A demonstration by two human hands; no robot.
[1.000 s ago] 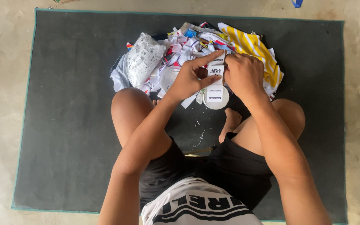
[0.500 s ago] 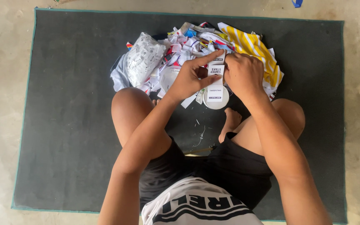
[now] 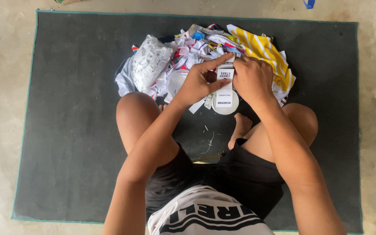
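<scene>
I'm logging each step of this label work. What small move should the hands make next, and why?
Probably peel the label strip further off the white roll: the left hand and right hand both pinch its top, and it hangs down to the roll.

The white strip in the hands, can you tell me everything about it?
The white strip is a narrow ribbon of woven-looking labels, white with small dark print in blocks. It runs from the fingertips down to a round white roll lying on the dark mat. The left hand pinches it from one side with finger and thumb, and the right hand grips the other side. It is pulled fairly straight, in front of a heap of cloth scraps.
</scene>
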